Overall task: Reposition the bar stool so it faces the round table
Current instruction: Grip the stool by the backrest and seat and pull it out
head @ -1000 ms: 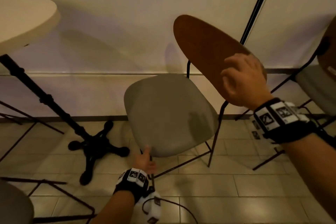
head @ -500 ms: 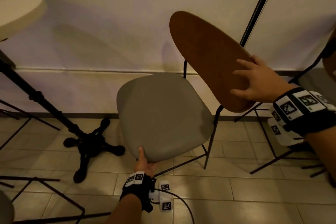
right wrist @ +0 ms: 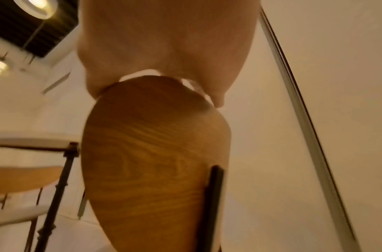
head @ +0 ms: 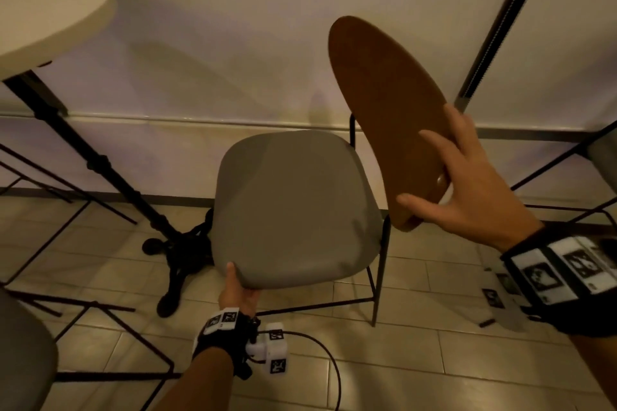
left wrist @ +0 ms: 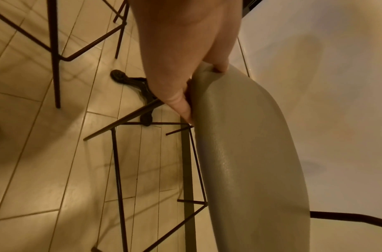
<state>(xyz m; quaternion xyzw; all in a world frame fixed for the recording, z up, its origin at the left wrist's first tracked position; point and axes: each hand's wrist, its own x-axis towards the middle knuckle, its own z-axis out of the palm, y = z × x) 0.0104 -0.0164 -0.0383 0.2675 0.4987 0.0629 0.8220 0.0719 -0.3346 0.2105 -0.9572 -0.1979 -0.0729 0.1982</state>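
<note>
The bar stool has a grey padded seat (head: 293,207), a brown wooden backrest (head: 387,117) and thin black legs (head: 379,277). My left hand (head: 238,289) grips the seat's near edge (left wrist: 207,81), thumb on top and fingers underneath. My right hand (head: 467,183) holds the near end of the backrest (right wrist: 155,153), thumb on one face and fingers spread over the other. The round table (head: 43,20) has a cream top at the upper left and a black pedestal base (head: 177,250) just left of the seat.
A white wall runs close behind the stool. Another stool's grey seat (head: 23,354) and black footrest frame (head: 100,307) sit at the lower left. More chair legs (head: 547,163) stand at the right. Tiled floor (head: 417,354) lies in front.
The right hand has slid from the backrest's top edge down to its near end. Seat and backrest now sit further right in the head view. The left hand keeps its grip.
</note>
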